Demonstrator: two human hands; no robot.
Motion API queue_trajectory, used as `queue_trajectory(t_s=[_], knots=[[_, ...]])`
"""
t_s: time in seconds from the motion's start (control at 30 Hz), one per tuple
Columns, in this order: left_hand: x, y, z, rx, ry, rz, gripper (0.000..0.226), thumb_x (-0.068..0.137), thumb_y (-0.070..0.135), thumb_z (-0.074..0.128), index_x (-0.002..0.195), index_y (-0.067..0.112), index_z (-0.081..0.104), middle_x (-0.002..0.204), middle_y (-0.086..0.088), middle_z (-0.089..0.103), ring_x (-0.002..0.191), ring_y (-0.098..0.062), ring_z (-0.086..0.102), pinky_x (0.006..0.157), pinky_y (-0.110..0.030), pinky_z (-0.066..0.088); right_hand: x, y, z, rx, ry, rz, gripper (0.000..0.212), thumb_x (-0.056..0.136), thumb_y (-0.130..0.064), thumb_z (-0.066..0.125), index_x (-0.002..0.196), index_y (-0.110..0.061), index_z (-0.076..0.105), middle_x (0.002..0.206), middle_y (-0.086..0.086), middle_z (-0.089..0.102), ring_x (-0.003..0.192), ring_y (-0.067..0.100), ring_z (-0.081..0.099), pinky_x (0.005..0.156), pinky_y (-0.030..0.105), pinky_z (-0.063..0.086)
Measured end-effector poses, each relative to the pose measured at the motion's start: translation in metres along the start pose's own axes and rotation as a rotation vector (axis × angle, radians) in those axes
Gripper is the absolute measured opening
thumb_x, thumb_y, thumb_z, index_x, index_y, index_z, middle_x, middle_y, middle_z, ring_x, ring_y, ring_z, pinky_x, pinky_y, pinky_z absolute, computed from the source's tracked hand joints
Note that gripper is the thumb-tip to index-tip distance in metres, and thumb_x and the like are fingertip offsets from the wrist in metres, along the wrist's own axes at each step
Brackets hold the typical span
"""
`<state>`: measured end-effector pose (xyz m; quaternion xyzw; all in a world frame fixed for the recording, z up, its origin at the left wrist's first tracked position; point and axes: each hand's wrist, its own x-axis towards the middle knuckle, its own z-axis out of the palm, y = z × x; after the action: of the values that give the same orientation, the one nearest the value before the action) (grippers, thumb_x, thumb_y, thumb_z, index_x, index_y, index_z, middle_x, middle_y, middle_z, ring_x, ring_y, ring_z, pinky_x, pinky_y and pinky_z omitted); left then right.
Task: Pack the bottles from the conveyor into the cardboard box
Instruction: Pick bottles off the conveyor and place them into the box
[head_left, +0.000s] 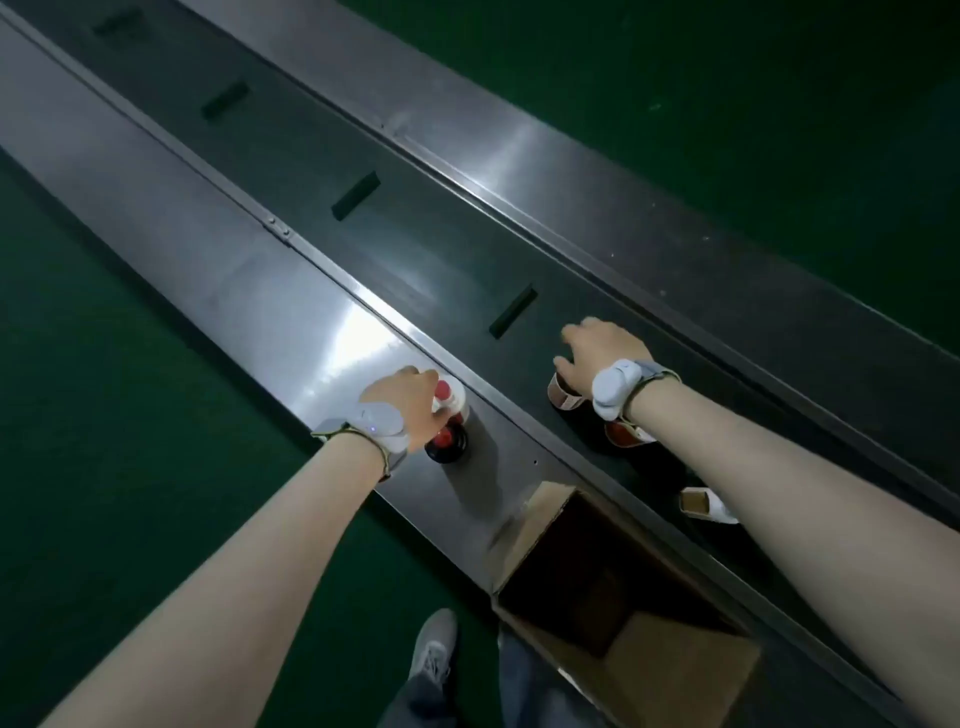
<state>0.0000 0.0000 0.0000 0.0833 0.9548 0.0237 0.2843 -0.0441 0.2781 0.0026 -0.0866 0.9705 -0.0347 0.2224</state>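
Observation:
My left hand (410, 402) grips a white bottle with a red cap (451, 397) standing on the steel ledge beside the belt. A dark red-topped bottle (448, 442) stands right next to it, just below my fingers. My right hand (597, 349) rests on top of a bottle with a brown and white label (563, 396) on the dark conveyor belt (415, 249). Another bottle (626, 434) shows under my right wrist, and a third (704, 505) lies partly hidden by my right forearm. The open cardboard box (680, 670) sits at the lower right, dark inside.
Steel rails (218, 249) run along both sides of the belt. Dark raised cleats (511, 312) cross the belt at intervals. Green floor (104, 467) lies on both sides. My grey shoe (434, 649) is near the box's left corner.

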Motion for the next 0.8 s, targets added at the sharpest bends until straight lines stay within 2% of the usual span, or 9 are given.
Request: queue_trajectory(t_s=[0.13, 0.27, 0.4, 0.47, 0.53, 0.73, 0.8], knots=[[0.011, 0.003, 0.038, 0.016, -0.108, -0.070, 0.053, 0.099, 0.056, 0.054, 0.137, 0.019, 0.056, 0.105, -0.001, 0.055, 0.084, -0.026, 0.063, 0.062, -0.031, 0.046, 0.019, 0.011, 0.035, -0.047, -0.073, 0.060, 0.032, 0.102, -0.038, 0.054, 0.119, -0.011, 0.060, 0.123, 0.014, 0.058, 0.106, 0.034, 0.059, 0.069, 0.035, 0.045], [0.018, 0.011, 0.069, 0.006, -0.132, -0.074, 0.039, 0.103, 0.047, 0.055, 0.127, 0.015, 0.057, 0.108, -0.003, 0.060, 0.076, -0.024, 0.056, 0.063, -0.032, 0.046, 0.034, 0.020, 0.065, -0.066, -0.140, 0.106, 0.033, 0.098, -0.036, 0.060, 0.121, -0.012, 0.060, 0.124, 0.015, 0.055, 0.109, 0.036, 0.057, 0.070, 0.037, 0.043], [0.021, 0.024, 0.095, 0.071, -0.138, -0.088, 0.025, 0.106, 0.034, 0.056, 0.123, 0.015, 0.055, 0.116, -0.008, 0.060, 0.088, -0.033, 0.066, 0.070, -0.039, 0.055, 0.044, 0.032, 0.092, -0.084, -0.199, 0.136, 0.044, 0.091, -0.024, 0.071, 0.129, -0.011, 0.055, 0.126, 0.016, 0.054, 0.110, 0.037, 0.057, 0.072, 0.039, 0.047], [0.020, 0.025, 0.100, 0.110, -0.100, -0.100, 0.016, 0.106, 0.021, 0.057, 0.120, 0.015, 0.055, 0.114, -0.008, 0.061, 0.083, -0.033, 0.067, 0.065, -0.039, 0.056, 0.047, 0.034, 0.095, -0.068, -0.175, 0.133, 0.042, 0.093, -0.021, 0.067, 0.131, -0.009, 0.054, 0.125, 0.017, 0.053, 0.109, 0.037, 0.057, 0.069, 0.039, 0.044], [0.021, 0.025, 0.100, 0.134, -0.052, -0.105, 0.019, 0.106, 0.015, 0.057, 0.124, 0.014, 0.054, 0.111, -0.008, 0.061, 0.077, -0.031, 0.067, 0.063, -0.039, 0.057, 0.049, 0.035, 0.093, -0.073, -0.154, 0.134, 0.041, 0.093, -0.019, 0.065, 0.131, -0.008, 0.054, 0.124, 0.017, 0.053, 0.110, 0.037, 0.056, 0.069, 0.039, 0.042], [0.017, 0.027, 0.091, 0.167, -0.085, -0.124, 0.021, 0.107, 0.015, 0.057, 0.127, 0.012, 0.054, 0.110, -0.007, 0.059, 0.086, -0.031, 0.069, 0.061, -0.036, 0.049, 0.043, 0.032, 0.084, -0.118, -0.176, 0.096, 0.042, 0.094, -0.013, 0.065, 0.133, -0.006, 0.053, 0.129, 0.017, 0.054, 0.117, 0.035, 0.054, 0.075, 0.037, 0.042], [0.010, 0.028, 0.086, 0.155, -0.069, -0.129, 0.017, 0.107, 0.016, 0.056, 0.124, 0.012, 0.055, 0.105, -0.006, 0.056, 0.082, -0.030, 0.065, 0.062, -0.035, 0.046, 0.037, 0.034, 0.078, -0.117, -0.162, 0.097, 0.041, 0.096, -0.015, 0.065, 0.134, -0.006, 0.053, 0.129, 0.017, 0.054, 0.117, 0.035, 0.054, 0.077, 0.038, 0.044]])
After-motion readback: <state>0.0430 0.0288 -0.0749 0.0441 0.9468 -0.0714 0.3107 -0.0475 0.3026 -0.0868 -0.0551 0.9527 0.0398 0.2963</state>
